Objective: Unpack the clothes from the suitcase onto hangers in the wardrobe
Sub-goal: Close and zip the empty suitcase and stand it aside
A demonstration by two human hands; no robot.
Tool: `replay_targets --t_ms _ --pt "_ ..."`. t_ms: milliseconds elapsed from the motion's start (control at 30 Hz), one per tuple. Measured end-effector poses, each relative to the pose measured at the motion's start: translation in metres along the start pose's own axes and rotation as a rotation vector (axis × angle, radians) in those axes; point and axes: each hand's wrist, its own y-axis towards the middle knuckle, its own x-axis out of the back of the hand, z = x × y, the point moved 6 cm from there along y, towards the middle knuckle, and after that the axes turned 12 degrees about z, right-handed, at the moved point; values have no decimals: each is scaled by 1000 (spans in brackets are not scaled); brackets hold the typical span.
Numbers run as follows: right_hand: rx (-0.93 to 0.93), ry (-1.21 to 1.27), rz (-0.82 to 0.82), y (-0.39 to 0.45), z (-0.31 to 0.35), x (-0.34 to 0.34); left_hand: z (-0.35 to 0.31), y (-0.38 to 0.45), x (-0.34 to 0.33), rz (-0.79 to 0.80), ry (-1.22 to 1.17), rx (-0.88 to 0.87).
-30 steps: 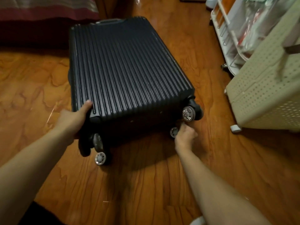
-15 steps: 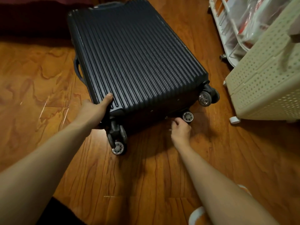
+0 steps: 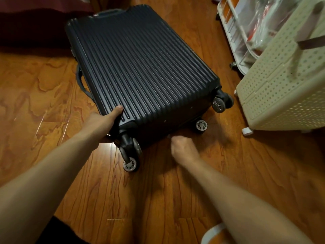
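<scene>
A dark ribbed hard-shell suitcase [image 3: 140,67] lies flat and closed on the wooden floor, wheels towards me. My left hand [image 3: 103,122] grips its near left corner, thumb on top of the shell, just above a wheel [image 3: 130,163]. My right hand [image 3: 182,148] is blurred. Its fingers are curled at the seam on the suitcase's near end, pinching what looks like a small zipper pull [image 3: 168,136]. No clothes, hangers or wardrobe are in view.
A cream perforated cart on casters [image 3: 281,85] stands close to the suitcase's right side, with a white wire rack [image 3: 235,32] behind it. A dark red bed edge [image 3: 26,23] is at the far left. Something white [image 3: 212,233] lies under my right forearm.
The suitcase has turned and slid to the right, towards the cart. My right hand has moved left along the near end, away from the wheel. My left hand has kept hold of the corner.
</scene>
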Motion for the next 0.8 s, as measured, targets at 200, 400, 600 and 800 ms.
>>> replay_targets --t_ms 200,400,600,800 --pt "90 -4 38 -6 5 -16 0 -2 -11 160 -12 -46" --pt "-426 844 -169 -23 -85 -10 0 -29 -52 743 292 -186" --pt "-777 1543 -181 -93 -89 -68 -2 8 -63 284 1041 -629" --pt "-502 1142 -80 -68 -23 -36 -7 64 -54 -59 1597 -848"
